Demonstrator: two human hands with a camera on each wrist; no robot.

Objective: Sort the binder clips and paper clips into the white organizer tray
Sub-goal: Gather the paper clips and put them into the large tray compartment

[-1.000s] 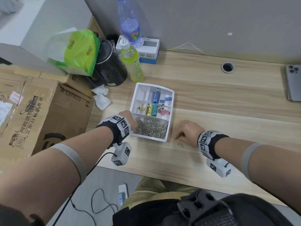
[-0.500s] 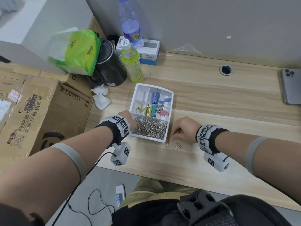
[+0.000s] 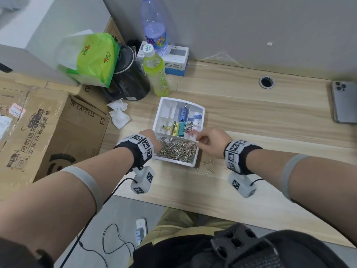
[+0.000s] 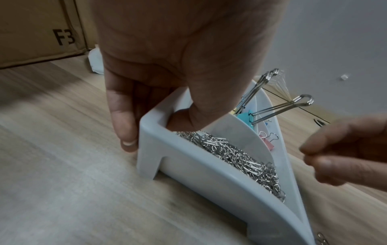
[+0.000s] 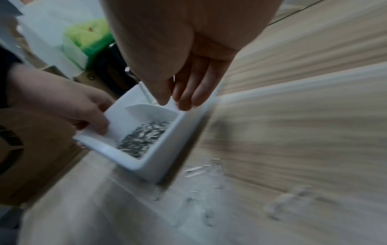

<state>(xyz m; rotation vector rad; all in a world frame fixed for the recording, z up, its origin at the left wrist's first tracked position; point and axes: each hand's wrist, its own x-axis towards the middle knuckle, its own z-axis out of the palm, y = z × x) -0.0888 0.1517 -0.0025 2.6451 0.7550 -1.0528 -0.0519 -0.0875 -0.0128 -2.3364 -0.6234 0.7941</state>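
Note:
The white organizer tray (image 3: 201, 110) sits on the wooden desk. Its near compartment holds a heap of silver paper clips (image 3: 176, 149) (image 4: 236, 157). Coloured binder clips (image 3: 182, 120) fill the compartments behind. My left hand (image 3: 154, 140) (image 4: 150, 129) grips the tray's near left corner, thumb inside and fingers outside. My right hand (image 3: 198, 140) (image 5: 173, 102) hovers over the right end of the paper clip compartment. Its thumb and fingertips (image 4: 320, 162) pinch together on a paper clip that is almost hidden. A few loose paper clips (image 3: 208, 170) lie on the desk right of the tray.
A green drink bottle (image 3: 156, 74), black kettle (image 3: 129, 82) and crumpled tissues (image 3: 118, 115) stand left of and behind the tray. A cardboard box (image 3: 48, 128) is off the desk's left edge. A phone (image 3: 344, 102) lies far right, beyond a cable hole (image 3: 267, 82).
My right hand has risen from the loose clips on the desk and moved up and left, over the tray's paper clip compartment. My left hand has kept its hold on the tray corner.

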